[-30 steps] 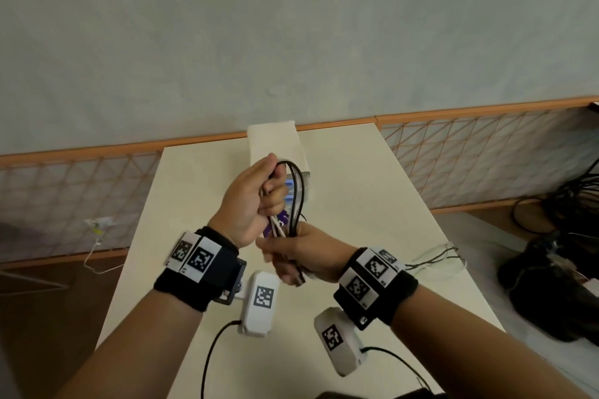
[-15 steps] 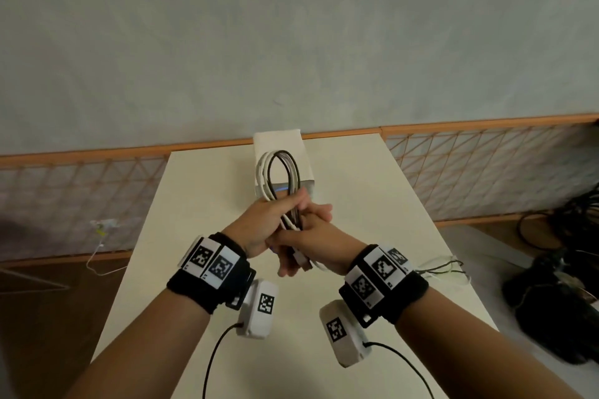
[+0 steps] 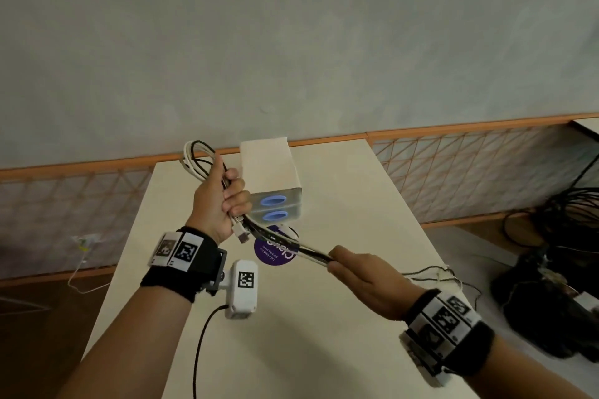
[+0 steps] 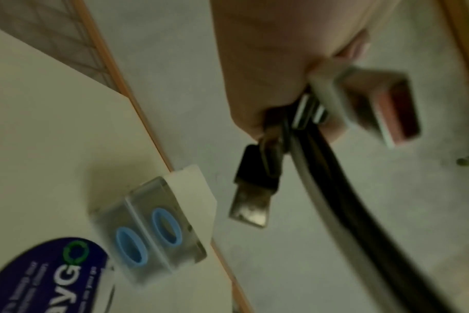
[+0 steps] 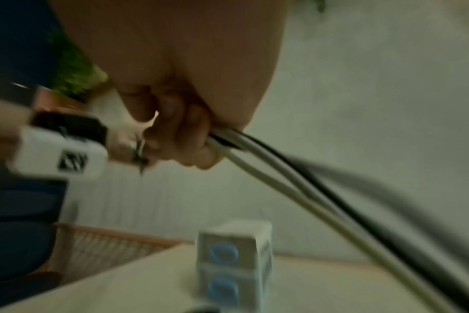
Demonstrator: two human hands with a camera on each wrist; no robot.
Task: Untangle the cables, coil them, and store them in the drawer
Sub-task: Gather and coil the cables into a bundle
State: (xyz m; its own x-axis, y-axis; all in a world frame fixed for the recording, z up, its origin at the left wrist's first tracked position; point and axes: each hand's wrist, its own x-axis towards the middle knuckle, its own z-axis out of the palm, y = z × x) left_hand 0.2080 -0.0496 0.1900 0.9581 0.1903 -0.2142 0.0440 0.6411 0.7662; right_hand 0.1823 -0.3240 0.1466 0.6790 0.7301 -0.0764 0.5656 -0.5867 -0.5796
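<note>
I hold the cables (image 3: 285, 241) taut: left hand (image 3: 217, 201) grips the loops, right hand (image 3: 363, 275) pinches the strands down-right, drawer (image 3: 275, 209) just behind.

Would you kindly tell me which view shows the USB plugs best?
The left wrist view: the USB plugs hang close-up below the left hand, metal ends visible. The head view shows them small under that hand; the right wrist view shows only cable, no plugs.

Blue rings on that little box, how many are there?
2. Both blue rings sit on the front of the box on the table: one on top, one right below it. Other sides are hidden.
</note>
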